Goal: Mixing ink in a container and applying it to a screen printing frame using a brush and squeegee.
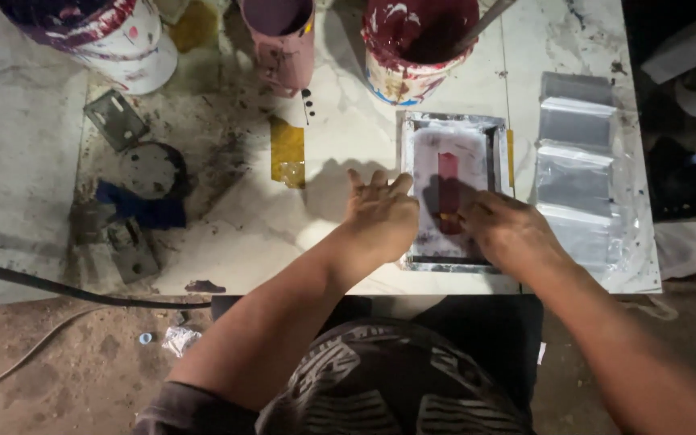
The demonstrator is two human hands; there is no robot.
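My left hand (382,216) is lying flat and spread out, holding nothing, just pressing on the left edge of the metal frame (453,129), while my right hand (503,229) has its fingers pinched at the bottom end of the red strip (448,187) inside that frame, though I can't quite tell how tight the grip is. The frame sits on the pale tabletop (340,121), just beside a row of clear plastic bags (577,173) on its right. Further back there's a red paint bucket (416,44), a pink cup (279,40) and a white bucket (114,40).
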